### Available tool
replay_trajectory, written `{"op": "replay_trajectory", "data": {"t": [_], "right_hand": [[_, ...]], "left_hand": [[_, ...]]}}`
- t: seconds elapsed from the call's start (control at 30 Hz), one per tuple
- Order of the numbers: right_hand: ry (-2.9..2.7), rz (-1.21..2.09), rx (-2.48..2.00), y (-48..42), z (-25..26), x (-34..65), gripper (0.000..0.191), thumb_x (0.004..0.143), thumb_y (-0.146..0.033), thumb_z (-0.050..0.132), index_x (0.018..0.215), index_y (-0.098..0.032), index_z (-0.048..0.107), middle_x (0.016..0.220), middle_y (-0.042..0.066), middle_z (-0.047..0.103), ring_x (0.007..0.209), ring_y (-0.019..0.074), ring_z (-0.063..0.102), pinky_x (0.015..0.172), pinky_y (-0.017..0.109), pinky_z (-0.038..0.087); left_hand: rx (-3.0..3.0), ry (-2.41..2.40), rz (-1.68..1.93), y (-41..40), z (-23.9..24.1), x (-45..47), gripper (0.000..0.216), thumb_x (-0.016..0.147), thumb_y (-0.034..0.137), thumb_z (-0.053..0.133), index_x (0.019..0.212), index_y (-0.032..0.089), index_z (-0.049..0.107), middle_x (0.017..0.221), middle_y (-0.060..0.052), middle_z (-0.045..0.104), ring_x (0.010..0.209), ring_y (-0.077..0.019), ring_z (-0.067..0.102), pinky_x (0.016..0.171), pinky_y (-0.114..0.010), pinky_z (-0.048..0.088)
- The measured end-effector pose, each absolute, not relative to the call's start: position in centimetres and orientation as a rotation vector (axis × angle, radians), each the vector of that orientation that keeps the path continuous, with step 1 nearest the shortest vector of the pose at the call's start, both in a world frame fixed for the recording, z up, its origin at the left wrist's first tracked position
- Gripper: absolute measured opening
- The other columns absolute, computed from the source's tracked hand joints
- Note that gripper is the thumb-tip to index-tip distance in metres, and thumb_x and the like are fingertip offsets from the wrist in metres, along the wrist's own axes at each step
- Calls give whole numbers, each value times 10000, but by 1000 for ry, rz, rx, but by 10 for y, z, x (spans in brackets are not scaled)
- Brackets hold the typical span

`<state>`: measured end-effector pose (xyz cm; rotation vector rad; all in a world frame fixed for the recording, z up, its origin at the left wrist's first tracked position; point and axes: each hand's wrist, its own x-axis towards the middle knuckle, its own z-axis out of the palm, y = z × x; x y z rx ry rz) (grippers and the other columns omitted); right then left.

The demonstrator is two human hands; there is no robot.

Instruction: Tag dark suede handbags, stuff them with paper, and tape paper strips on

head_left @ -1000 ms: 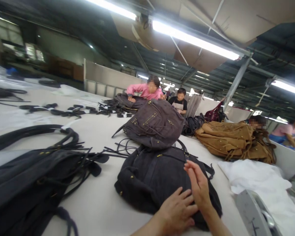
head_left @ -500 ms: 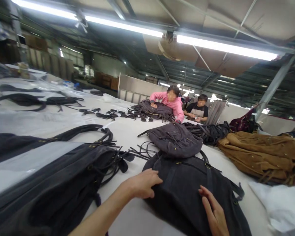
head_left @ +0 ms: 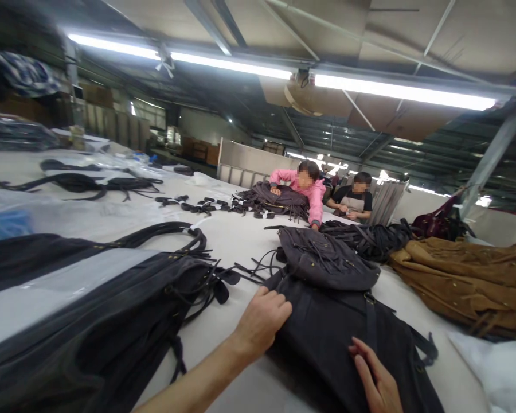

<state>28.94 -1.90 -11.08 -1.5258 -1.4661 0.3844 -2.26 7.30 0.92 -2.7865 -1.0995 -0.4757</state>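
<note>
A black backpack (head_left: 327, 338) lies flat on the white table in front of me, its straps and buckles facing up. At its left edge my left hand (head_left: 264, 318) has its fingers curled over the fabric, closed on it. My right hand (head_left: 377, 378) rests over the lower right part of the backpack, fingers stretched out; it grips nothing. Across the backpack's far end lies a smaller dark grey drawstring bag (head_left: 327, 258) with a flap and thin cords.
More black bags (head_left: 124, 321) with a plastic sheet lie at left. Brown bags (head_left: 460, 281) are piled at right, near white plastic (head_left: 494, 367). Several small black strap bundles (head_left: 210, 205) lie farther back. A person in pink (head_left: 316, 195) leans over the far side; another person works behind.
My left hand has gone from spread fingers to curled on the backpack's edge. The small grey bag has shifted right, and the person in pink has an arm stretched toward it. My view has turned slightly.
</note>
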Motion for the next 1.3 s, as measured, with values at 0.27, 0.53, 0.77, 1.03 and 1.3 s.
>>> {"op": "replay_trajectory", "data": {"t": [0.27,0.53,0.77,1.03,1.3], "right_hand": [[-1765,182,-1513,-25,-105,283,471,858,-498,550,1253,-243,581,1241,63,645,1132,248,614,960,361,525],[-2129,-24,-1329,-19,-104,285,588,813,-503,610,1349,-290,493,1328,68,579,1187,279,575,938,402,542],[-2151,-32,-1359,-14,-113,293,540,822,-492,602,1319,-293,529,1300,55,600,1157,277,595,909,381,563],[-2183,-62,-1327,-16,-109,288,561,805,-484,632,1322,-295,525,1275,51,621,1130,266,616,896,364,569],[-2232,-108,-1288,-17,-103,280,644,783,-525,644,1366,-317,466,1292,54,610,1136,275,611,898,379,563]], "left_hand": [[-2685,-1073,-546,76,-36,-44,172,796,31,487,784,201,510,836,-36,583,775,-211,495,709,-343,370],[-3166,-1481,-1066,83,-2,-85,429,674,91,595,1069,242,523,1341,-58,420,1225,-270,401,942,-376,398],[-3045,-1406,-1187,80,-6,-79,382,643,33,461,975,215,514,969,-6,538,921,-167,524,803,-268,436],[-2764,-1447,-1029,79,-29,-70,293,611,-18,366,776,223,381,862,-4,492,790,-155,508,680,-254,409],[-2593,-1463,-792,72,-32,-74,277,692,-41,412,762,218,484,875,-37,530,865,-215,483,740,-326,415]]}}
